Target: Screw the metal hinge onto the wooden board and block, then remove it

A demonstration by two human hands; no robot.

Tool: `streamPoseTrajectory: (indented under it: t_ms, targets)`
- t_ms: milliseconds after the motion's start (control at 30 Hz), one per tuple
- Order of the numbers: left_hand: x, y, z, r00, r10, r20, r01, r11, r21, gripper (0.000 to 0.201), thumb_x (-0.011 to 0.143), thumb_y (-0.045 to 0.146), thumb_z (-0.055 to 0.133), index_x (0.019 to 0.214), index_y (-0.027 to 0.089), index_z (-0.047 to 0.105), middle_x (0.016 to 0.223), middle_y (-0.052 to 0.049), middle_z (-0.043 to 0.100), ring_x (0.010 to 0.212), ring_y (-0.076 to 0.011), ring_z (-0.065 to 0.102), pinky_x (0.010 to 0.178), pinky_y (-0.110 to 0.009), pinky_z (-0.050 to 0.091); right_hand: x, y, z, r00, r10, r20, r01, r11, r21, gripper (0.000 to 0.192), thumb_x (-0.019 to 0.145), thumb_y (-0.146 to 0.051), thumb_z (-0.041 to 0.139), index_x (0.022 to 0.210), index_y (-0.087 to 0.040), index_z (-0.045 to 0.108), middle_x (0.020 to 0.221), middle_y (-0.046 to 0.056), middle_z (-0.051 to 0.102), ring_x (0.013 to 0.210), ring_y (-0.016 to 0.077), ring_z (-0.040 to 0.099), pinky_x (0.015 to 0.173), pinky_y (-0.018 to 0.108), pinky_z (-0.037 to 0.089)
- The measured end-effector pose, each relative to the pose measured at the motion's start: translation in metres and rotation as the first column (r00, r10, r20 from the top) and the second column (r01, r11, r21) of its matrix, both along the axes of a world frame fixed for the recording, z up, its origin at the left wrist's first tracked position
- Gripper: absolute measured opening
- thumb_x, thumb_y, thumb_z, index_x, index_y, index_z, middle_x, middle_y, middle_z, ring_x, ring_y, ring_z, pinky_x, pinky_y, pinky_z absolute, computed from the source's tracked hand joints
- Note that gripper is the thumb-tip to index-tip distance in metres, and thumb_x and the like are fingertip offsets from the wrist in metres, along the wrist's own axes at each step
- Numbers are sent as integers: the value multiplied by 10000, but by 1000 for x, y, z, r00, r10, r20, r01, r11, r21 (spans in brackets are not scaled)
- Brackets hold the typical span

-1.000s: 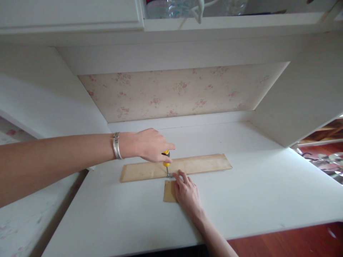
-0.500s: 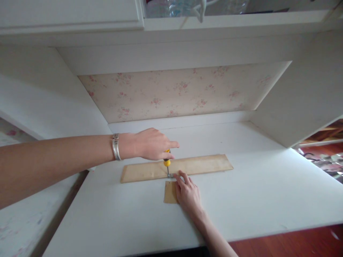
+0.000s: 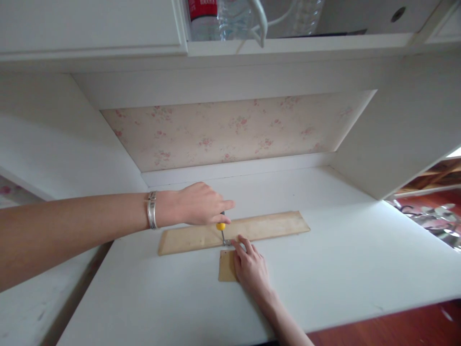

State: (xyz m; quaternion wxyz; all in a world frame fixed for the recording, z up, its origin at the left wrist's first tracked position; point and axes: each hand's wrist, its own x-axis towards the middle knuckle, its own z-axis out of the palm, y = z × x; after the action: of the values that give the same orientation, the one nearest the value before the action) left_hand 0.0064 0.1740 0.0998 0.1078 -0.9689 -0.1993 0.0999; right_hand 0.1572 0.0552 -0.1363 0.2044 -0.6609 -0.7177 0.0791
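Observation:
My left hand (image 3: 201,204), with a silver bracelet at its wrist, is closed round the handle of a screwdriver (image 3: 221,226) with a yellow and black grip. The shaft points down, its tip at a small metal fitting (image 3: 226,242) on the near edge of a long, thin wooden board (image 3: 270,226). My right hand (image 3: 254,269) lies low with bent fingers, their tips holding the fitting against the board. Beneath that hand's left side is a small square wooden piece (image 3: 226,266), partly covered. The fitting's exact kind is too small to tell.
Everything lies on a white shelf top (image 3: 334,269) in a recess with white side panels and a floral back wall (image 3: 237,132). Overhead, an open cabinet holds plastic bottles (image 3: 203,19) and a white cable (image 3: 260,24). Metal utensils (image 3: 439,218) show at the right.
The camera view has tilted up slightly, so the scene sits lower. The screwdriver now leans a little more, its handle turned in my left hand. The right hand keeps its place.

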Motion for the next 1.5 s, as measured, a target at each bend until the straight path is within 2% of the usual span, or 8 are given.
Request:
streamPoseTrajectory:
  t_ms: [200,467,633,867,1067,1167,1300,1500]
  targets:
    - [0,-9,4,980,-197,-33,196,980,-36,199,840,221,548,1031,276,531,1002,-19,609,777,-161,605,514,-257,342,0,1,0,1000,-5,-13,5,1000,-3,383,902,-206,362,1229,-301,536,1321,7,471,1038,167,533,827,272,467]
    - [5,-4,-1,999,50,-22,-49,998,31,325,883,486,421,1048,231,537,897,-47,639,724,-206,610,522,-283,355,1,1,-2,1000,-5,-12,5,1000,1,389,900,-215,361,1240,-300,528,1316,14,477,1029,167,542,811,270,473]
    - [3,-8,7,986,-160,-50,156,986,-64,203,831,214,542,1025,270,551,1032,-17,610,819,-164,598,521,-260,328,1,1,-2,1000,-5,-12,5,1000,6,391,897,-205,362,1237,-297,531,1321,14,473,1028,164,541,832,269,463]
    - [8,0,-3,997,77,1,-77,997,-1,326,914,479,351,1032,264,566,838,-31,634,667,-185,592,526,-272,338,2,0,-3,1000,-5,-18,5,1000,6,388,901,-209,360,1243,-302,518,1328,2,466,1040,163,531,839,268,457]
    - [2,-3,3,985,-169,-31,167,984,-62,211,838,201,541,1032,284,556,1045,-15,598,856,-160,584,532,-246,332,2,0,-4,1000,-1,-23,1,1000,6,400,892,-194,365,1249,-295,515,1336,9,458,1044,163,529,844,263,451]
    - [3,0,3,997,-64,-44,60,994,-86,156,868,341,507,989,267,574,893,-17,637,733,-166,590,549,-255,340,1,0,-5,1000,-2,-17,2,1000,6,393,900,-206,360,1252,-297,511,1339,12,454,1046,161,530,837,260,454]
    - [6,2,1,994,107,-22,-107,993,-47,398,870,564,389,1021,247,576,885,-46,651,724,-195,597,595,-278,363,2,0,-4,1000,-8,-5,8,1000,1,391,895,-204,371,1245,-305,514,1340,8,455,1046,161,533,823,260,461]
    - [3,-1,5,983,-178,-44,174,981,-86,199,825,215,561,1012,283,553,1034,-8,612,913,-168,569,537,-243,341,2,0,-5,1000,4,-9,-4,1000,3,391,896,-214,373,1249,-305,512,1340,4,453,1052,163,529,825,262,463]
